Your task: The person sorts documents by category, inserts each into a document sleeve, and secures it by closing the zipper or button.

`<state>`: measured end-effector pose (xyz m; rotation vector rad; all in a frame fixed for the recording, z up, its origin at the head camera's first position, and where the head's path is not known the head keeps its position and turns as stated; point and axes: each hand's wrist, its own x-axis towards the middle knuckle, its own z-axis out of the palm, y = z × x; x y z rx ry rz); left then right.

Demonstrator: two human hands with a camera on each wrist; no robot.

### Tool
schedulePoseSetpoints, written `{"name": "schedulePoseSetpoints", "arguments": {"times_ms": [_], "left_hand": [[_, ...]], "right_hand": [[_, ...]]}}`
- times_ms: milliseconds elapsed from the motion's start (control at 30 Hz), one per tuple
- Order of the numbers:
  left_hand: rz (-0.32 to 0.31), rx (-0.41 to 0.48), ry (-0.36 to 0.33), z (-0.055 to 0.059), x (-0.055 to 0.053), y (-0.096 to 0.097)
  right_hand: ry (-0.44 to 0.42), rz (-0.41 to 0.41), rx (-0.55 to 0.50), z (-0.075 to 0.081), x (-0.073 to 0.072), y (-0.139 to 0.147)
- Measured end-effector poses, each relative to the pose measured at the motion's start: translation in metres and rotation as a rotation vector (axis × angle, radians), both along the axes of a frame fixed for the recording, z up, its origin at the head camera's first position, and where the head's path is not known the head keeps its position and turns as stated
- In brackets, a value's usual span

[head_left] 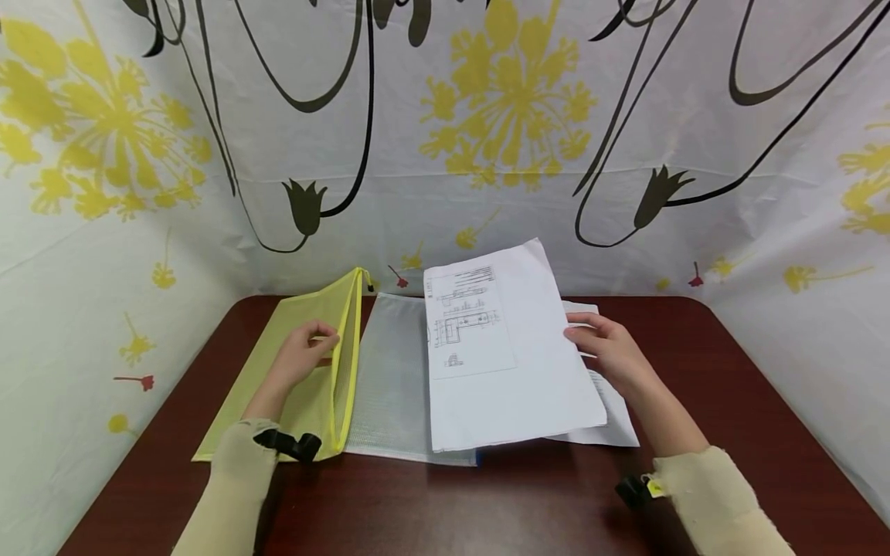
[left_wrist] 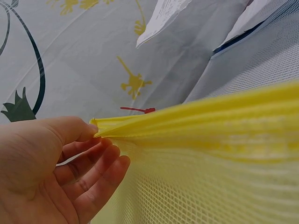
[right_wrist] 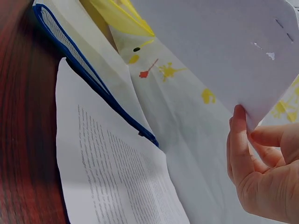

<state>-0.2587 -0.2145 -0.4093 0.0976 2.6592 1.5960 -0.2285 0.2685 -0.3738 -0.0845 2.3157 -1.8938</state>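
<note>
My left hand (head_left: 299,355) pinches the upper layer of a yellow mesh zipper pouch (head_left: 285,409) at its right-hand opening and lifts it, so the mouth gapes. In the left wrist view, thumb and fingertips meet on the yellow edge (left_wrist: 201,116). My right hand (head_left: 606,347) pinches the right edge of a stack of white papers (head_left: 542,363), raised and tilted, with a line drawing on its face. In the right wrist view, staples show on the back of the papers (right_wrist: 219,51). Below them lie a grey-white mesh pouch with blue zipper (head_left: 392,378) and printed sheets (head_left: 615,417).
The dark red-brown table (head_left: 389,510) carries everything. A white cloth with yellow flowers and dark stems (head_left: 389,154) hangs close behind and at both sides. In the right wrist view, the blue zipper mouth (right_wrist: 93,84) stands slightly apart beside the printed sheets.
</note>
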Motion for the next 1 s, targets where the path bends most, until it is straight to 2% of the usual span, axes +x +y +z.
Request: {"name": "schedulePoseSetpoints", "arguments": {"times_ms": [600,1000], "left_hand": [[-0.017,-0.02,0.015,-0.005,-0.001,-0.002],[-0.014,-0.007,0.0,-0.003,0.0,0.003]], "right_hand": [[-0.022,0.053,-0.041,-0.008,-0.008,-0.035],[-0.045,0.093,-0.053,-0.01,-0.01,-0.057]]}}
